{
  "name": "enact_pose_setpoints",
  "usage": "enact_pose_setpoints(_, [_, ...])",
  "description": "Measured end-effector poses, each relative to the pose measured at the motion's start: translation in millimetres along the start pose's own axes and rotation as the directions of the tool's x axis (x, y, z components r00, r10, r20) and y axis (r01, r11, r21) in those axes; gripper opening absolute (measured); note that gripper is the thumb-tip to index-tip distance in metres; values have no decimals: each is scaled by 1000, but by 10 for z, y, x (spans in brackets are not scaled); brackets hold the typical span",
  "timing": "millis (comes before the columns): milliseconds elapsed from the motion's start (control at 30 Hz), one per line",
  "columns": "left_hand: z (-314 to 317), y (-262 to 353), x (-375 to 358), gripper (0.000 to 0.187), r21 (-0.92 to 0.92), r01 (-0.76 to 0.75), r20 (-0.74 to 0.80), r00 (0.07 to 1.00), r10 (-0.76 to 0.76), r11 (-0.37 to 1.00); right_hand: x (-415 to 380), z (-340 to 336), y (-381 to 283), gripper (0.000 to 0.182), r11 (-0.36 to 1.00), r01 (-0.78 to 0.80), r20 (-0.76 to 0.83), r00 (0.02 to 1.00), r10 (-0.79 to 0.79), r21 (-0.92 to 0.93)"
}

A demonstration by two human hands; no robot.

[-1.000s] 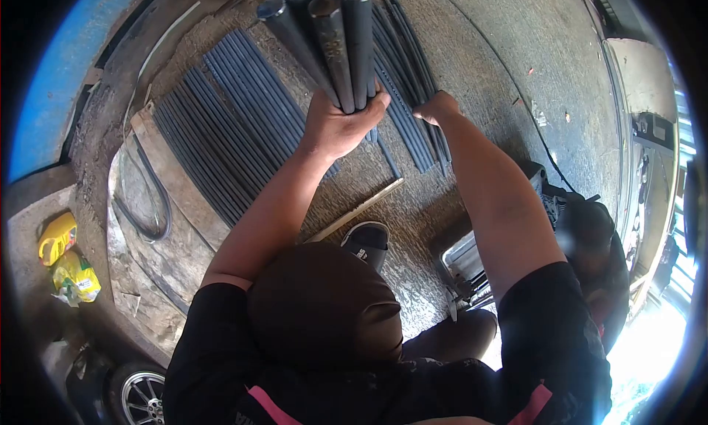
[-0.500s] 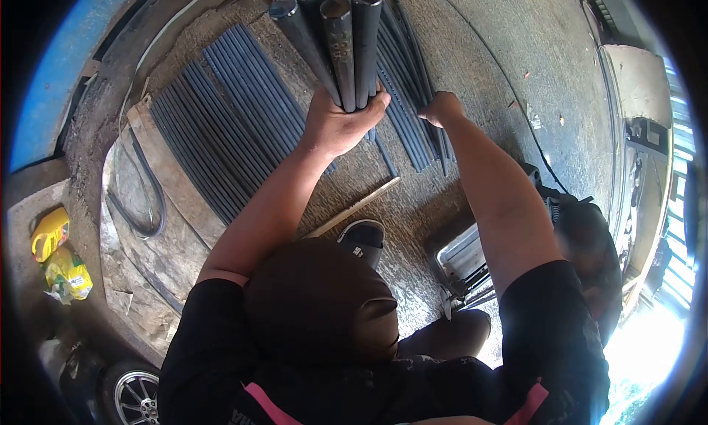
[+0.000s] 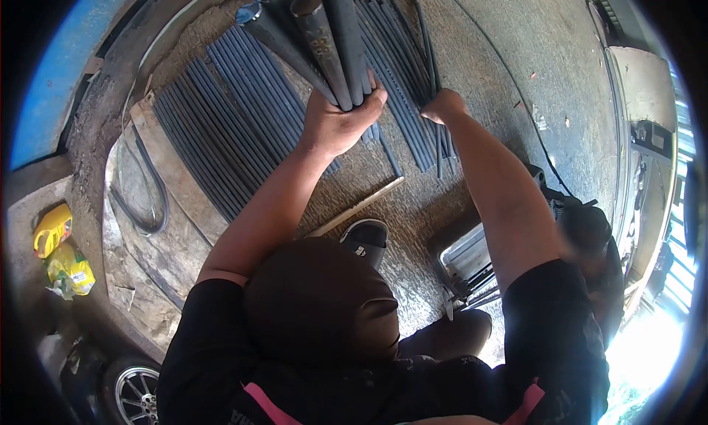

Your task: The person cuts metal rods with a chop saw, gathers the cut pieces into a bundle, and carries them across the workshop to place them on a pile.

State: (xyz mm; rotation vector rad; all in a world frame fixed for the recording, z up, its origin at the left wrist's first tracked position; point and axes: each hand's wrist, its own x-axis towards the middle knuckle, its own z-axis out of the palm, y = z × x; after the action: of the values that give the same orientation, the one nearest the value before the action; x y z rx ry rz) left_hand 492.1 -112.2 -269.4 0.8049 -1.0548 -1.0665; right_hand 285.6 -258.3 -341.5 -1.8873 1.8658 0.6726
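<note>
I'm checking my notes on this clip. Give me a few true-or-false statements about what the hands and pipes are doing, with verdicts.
1. The left hand grips a bundle of pipes. True.
2. The right hand rests on the yellow bottle. False: it is on the pipes on the ground; the bottle lies far off to the left.
3. More pipes lie in a row on the ground. True.
4. The bundle lies flat on the ground. False: it is raised, its open ends toward the camera.

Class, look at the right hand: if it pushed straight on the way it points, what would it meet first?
The right hand points into the dark rods on the floor, which it already seems to touch; depth is hard to judge.
</note>
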Motion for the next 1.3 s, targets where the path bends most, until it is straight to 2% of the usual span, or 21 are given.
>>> enact_pose_setpoints(200, [-2, 7, 14, 24, 38, 56, -17, 998, -55, 998, -106, 17, -60, 45, 997, -74, -75, 994, 76, 29])
enact_pose_setpoints(367, [-18, -8, 12, 23, 30, 4, 0, 1000, -4, 1000, -143, 63, -90, 44, 991, -98, -164, 980, 112, 87])
enact_pose_setpoints(467, [15, 4, 25, 23, -32, -10, -28, 1000, 10, 999, -140, 4, -100, 41, 991, -117, -137, 983, 124, 57])
enact_pose_setpoints(533, [18, 34, 33, 23, -4, -11, -27, 1000, 11, 1000, -175, -43, -98, 37, 991, -106, -77, 991, 112, 78])
enact_pose_setpoints(667, [35, 23, 34, 22, -15, 16, -44, 999, -17, 1000, 74, 36, 141, 39, 994, -75, -87, 993, 82, 85])
enact_pose_setpoints(733, [37, 19, 55, 21, 15, 13, -33, 999, -12, 1000, 146, 66, 250, 42, 978, 7, 11, 1000, -9, 208])
enact_pose_setpoints(767, [25, 25, 55, 20, 51, 18, -30, 999, -16, 999, 87, 43, 233, 42, 978, 9, 7, 1000, -11, 209])
enact_pose_setpoints(833, [29, 51, 50, 19, 52, 31, -34, 999, -30, 998, -157, 48, 209, 46, 839, -72, 66, 997, 43, 540])
enact_pose_setpoints(867, [38, 62, 47, 18, 50, 45, -39, 998, -43, 998, -214, 111, 207, 44, 804, -46, 6, 999, 52, 593])
enact_pose_setpoints(1033, [65, 65, 52, 17, 54, 80, -93, 993, -75, 995, -623, 199, 239, 37, 820, 38, -81, 997, 11, 572])
enact_pose_setpoints(1100, [59, 81, 68, 16, 75, 99, -109, 990, -90, 992, -812, 313, 288, 33, 728, 114, -138, 990, -26, 676])
enact_pose_setpoints(1233, [-12, 103, 185, 10, 153, 139, -72, 989, -129, 978, -1235, 330, 282, 28, 648, 215, -246, 968, -44, 731])
enact_pose_setpoints(1300, [10, 147, 250, 8, 184, 154, -46, 988, -148, 971, -1490, 243, 128, 23, 437, 321, -329, 942, -60, 840])
